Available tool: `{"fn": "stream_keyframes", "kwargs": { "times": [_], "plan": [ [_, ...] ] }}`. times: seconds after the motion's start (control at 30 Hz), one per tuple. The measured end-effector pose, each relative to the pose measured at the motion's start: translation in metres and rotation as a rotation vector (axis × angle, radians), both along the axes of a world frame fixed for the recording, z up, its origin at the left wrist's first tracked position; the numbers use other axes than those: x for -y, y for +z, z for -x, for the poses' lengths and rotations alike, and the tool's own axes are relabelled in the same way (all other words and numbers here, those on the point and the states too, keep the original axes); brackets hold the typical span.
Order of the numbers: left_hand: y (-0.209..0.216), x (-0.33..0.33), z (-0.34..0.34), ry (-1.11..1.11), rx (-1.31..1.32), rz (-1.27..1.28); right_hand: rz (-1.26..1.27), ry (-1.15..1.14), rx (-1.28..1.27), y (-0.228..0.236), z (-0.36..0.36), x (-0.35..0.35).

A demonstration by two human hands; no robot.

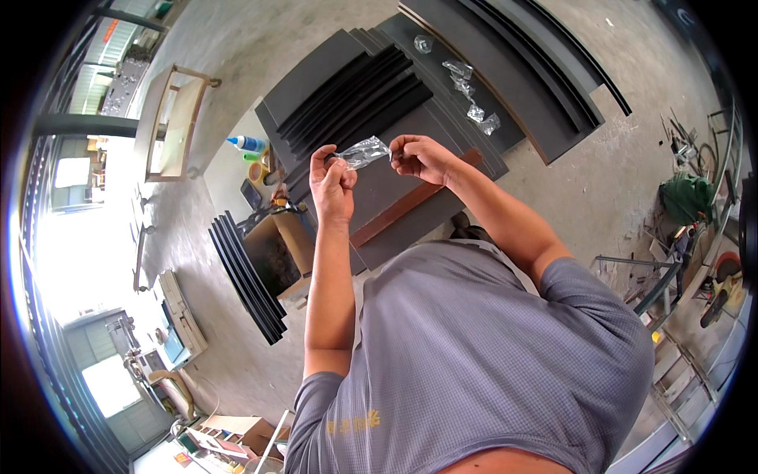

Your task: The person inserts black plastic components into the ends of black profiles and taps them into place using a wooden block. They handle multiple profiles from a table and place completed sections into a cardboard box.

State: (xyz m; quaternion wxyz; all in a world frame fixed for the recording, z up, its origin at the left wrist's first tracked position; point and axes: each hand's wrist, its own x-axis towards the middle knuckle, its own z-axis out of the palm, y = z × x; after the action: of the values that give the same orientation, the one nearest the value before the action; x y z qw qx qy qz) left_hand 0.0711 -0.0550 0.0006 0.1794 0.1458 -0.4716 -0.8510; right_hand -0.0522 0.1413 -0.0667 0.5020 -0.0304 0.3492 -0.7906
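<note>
Both hands were pinched shut on a small clear plastic bag (365, 152), the left hand (332, 183) nipping one end between thumb and fingertips, the right hand (418, 156) gripping the other end, so the bag hung stretched between them, above the dark boards. It looked to me like a thin, crinkly sachet, light as nothing, limp and a bit slippery, with something small inside that I could not make out; I judged it best held by its ends or a sealed edge, as they had it, since the film would likely tear or slide under a loose pinch. Just beyond the hands lay a stack of black panels (355, 87), fanned in steps, with a reddish-brown strip (410, 204) running along a board's edge under the right wrist. Further out, on a longer dark board (505, 55), sat a scatter of similar clear plastic bags (470, 91), crumpled and lying apart from one another. To the left, near the stack's corner, a white glue bottle with a blue cap (246, 143) lay on its side on the concrete floor (260, 39), and below it an open brown cardboard box (278, 246) stood beside a second lean of black panels (246, 276). A pale wooden frame (175, 122) stood further left still.
</note>
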Motion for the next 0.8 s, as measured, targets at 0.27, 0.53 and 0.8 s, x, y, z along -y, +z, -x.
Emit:
{"fn": "stream_keyframes", "kwargs": {
  "times": [0.27,0.53,0.8],
  "plan": [
    [0.000,-0.006,0.018,-0.119,0.090,0.065,-0.005,0.216,0.017,0.027,0.001,-0.007],
    [-0.019,-0.018,0.026,-0.348,0.150,0.336,-0.506,0.240,-0.653,0.027,0.035,-0.030],
    [-0.060,0.018,0.000,-0.120,0.593,1.830,-0.823,-0.506,-0.182,-0.064,0.152,-0.114]
  ]
}}
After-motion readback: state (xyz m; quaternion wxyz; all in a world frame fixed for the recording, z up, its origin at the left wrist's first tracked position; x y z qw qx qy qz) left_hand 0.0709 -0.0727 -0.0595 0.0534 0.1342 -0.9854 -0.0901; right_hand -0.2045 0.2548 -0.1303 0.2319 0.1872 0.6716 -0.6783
